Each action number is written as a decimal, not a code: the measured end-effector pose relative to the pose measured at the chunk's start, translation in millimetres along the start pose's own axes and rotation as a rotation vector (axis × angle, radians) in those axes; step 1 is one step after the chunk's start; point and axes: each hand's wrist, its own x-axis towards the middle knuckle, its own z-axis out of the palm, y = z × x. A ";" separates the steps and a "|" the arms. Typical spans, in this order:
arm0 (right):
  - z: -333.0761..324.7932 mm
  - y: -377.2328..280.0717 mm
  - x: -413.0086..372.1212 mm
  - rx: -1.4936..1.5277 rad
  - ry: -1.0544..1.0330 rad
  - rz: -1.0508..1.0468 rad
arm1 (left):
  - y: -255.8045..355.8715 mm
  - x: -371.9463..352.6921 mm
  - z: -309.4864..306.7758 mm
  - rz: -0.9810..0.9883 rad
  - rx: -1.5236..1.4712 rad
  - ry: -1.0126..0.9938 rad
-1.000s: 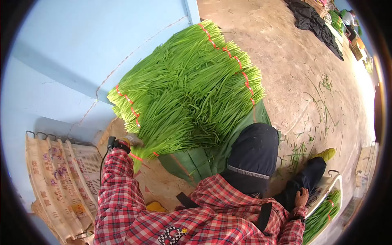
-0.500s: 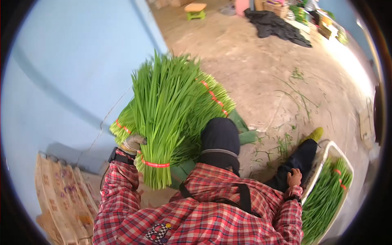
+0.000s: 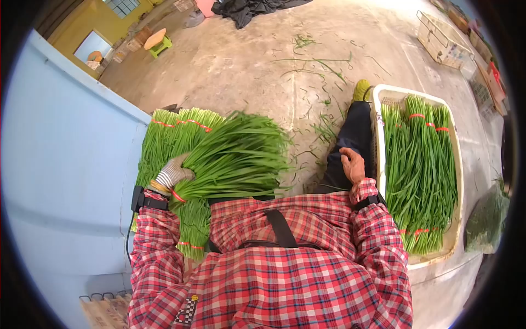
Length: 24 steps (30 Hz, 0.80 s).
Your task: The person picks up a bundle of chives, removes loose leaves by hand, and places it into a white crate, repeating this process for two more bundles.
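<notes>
My left hand (image 3: pixel 174 173), in a striped glove, is closed round a bunch of garlic chives (image 3: pixel 235 156) near its tied end. A red band (image 3: pixel 177 196) wraps the stalks, and the leaves point right across my lap. Under and beside it lies a pile of banded chive bunches (image 3: pixel 164 145), partly covered by the held one. My bare right hand (image 3: pixel 353 166) holds nothing; its fingers are loosely bent and apart over my dark trouser leg (image 3: pixel 353 129). At my right, a white plastic crate (image 3: pixel 379 142) holds several banded chive bunches (image 3: pixel 422 175).
A blue wall (image 3: pixel 76 159) runs along my left. Loose chive leaves (image 3: pixel 326 129) litter the concrete floor. Farther off are a small stool (image 3: pixel 158 43), a black sheet (image 3: pixel 246 10) and another white crate (image 3: pixel 442 41). A clear plastic bag (image 3: pixel 486 219) sits right of the near crate.
The view has turned right, showing more of the crate. The chive bunch in my left hand has tipped from leaves pointing away to leaves pointing right across my lap. My right hand stays by my leg.
</notes>
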 end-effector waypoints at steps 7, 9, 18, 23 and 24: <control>-10.3 -73.8 -5.5 0.600 0.027 0.034 | 24.2 4.2 19.3 0.046 0.213 0.159; -23.2 -124.6 -18.7 0.603 -0.082 -0.073 | 47.4 -5.2 28.8 0.061 0.398 0.288; 42.1 -251.8 -60.4 0.144 -0.361 -0.991 | 22.9 4.5 44.1 0.183 -0.360 0.300; 86.1 -242.8 -58.1 -0.141 -0.316 -0.905 | 5.4 4.6 49.7 0.131 -0.552 0.415; 78.2 -240.8 -61.0 -0.154 -0.405 -0.878 | -1.1 4.5 51.0 0.163 -0.558 0.427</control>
